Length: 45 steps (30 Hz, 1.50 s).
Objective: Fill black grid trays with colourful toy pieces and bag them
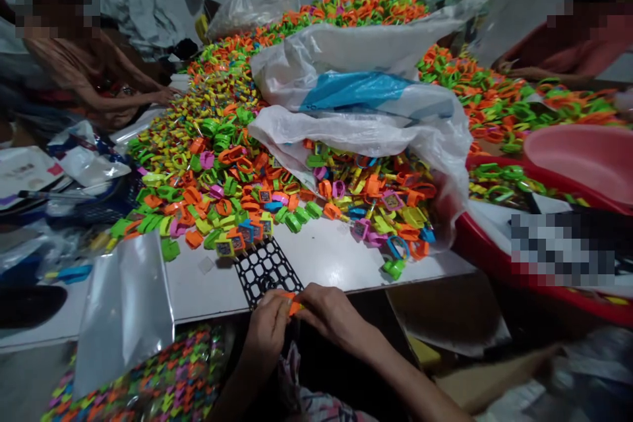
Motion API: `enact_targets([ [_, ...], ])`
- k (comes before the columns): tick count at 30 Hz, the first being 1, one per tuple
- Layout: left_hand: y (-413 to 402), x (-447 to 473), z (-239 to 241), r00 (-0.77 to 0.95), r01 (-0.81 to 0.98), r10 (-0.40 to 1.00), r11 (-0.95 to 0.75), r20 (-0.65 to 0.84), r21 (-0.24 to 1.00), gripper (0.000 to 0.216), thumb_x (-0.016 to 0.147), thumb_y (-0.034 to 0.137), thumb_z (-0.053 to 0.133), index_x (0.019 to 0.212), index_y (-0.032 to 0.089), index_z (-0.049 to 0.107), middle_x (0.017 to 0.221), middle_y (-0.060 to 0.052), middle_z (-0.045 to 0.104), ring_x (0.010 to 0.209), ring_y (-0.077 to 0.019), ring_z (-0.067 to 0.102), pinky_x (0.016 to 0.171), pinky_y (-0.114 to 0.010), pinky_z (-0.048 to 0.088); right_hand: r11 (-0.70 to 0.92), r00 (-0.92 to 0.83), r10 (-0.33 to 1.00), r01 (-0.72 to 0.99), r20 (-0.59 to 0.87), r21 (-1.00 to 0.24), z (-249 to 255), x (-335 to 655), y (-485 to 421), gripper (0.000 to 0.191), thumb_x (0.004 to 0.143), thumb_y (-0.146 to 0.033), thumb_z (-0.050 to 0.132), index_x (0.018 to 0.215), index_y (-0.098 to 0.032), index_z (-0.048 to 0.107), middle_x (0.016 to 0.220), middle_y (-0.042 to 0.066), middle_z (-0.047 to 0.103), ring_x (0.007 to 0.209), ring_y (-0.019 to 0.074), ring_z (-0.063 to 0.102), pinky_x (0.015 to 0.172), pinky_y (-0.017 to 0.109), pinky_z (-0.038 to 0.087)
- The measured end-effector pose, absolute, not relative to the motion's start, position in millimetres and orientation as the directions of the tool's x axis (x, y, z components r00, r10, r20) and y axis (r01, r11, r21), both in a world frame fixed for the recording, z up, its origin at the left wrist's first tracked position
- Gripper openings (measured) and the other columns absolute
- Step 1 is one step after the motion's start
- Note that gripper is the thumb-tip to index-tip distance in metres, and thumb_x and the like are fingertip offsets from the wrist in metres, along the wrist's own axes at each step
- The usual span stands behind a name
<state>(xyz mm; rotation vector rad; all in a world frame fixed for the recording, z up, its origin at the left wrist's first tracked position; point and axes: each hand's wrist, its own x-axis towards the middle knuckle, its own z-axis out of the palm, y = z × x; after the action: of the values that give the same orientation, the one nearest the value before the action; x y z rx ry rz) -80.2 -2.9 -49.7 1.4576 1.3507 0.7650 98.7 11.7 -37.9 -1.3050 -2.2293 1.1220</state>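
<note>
Clear bag (pixel 123 303) is drooping over the table's (pixel 341 254) front edge. Square-faced toys (pixel 242 236) are lining the black grid's (pixel 267 270) far edge, probably done. At its near edge, left hand (pixel 268 322) is pinching an orange piece (pixel 295 306), seemingly unfinished; right hand (pixel 333 313) is gripping its other side, fingers closed. Rightward, loose toys (pixel 395 208) are lying heaped, apparently remaining.

Left hand (pixel 268 324) and right hand (pixel 336 316) bare, forearms (pixel 415 379) bare too; below the grip I see a pale pinkish garment (pixel 326 405), dark-patterned, creased, print too blurred to read.
</note>
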Motion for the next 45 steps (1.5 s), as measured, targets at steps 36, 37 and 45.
enact_targets([
  [36,0,-106,-45,-0.098,0.424,0.99,0.134,-0.102,0.896,0.019,0.077,0.029,0.051,0.08,0.019,0.066,0.102,-0.009,0.06,0.098,-0.0234,0.057,0.091,-0.04,0.046,0.711,-0.675,0.699,0.691,0.235,-0.13,-40,63,42,0.014,0.088,-0.008,0.048,0.088,-0.017,0.059,0.084,0.006,0.06,0.076,0.0192,0.051,0.071,0.032,0.038],
  [37,2,-111,-36,-0.096,0.467,0.992,0.121,-0.086,0.876,0.022,0.078,0.032,0.053,0.088,0.019,0.068,0.108,-0.01,0.059,0.104,-0.0245,0.056,0.094,-0.042,0.045,0.703,-0.667,0.71,0.692,0.225,-0.165,-37,61,47,0.015,0.089,-0.009,0.046,0.087,-0.017,0.059,0.082,0.006,0.06,0.074,0.0187,0.051,0.069,0.031,0.038],
  [45,88,-172,27,-0.099,0.761,0.93,-0.159,0.354,0.629,0.044,0.088,0.045,0.041,0.119,0.019,0.055,0.134,-0.01,0.049,0.126,-0.0236,0.043,0.104,-0.042,0.037,0.189,-0.345,0.934,0.269,0.089,-0.944,-42,19,73,0.009,0.082,-0.023,0.049,0.084,-0.018,0.056,0.077,0.002,0.06,0.072,0.0144,0.055,0.067,0.025,0.046],
])
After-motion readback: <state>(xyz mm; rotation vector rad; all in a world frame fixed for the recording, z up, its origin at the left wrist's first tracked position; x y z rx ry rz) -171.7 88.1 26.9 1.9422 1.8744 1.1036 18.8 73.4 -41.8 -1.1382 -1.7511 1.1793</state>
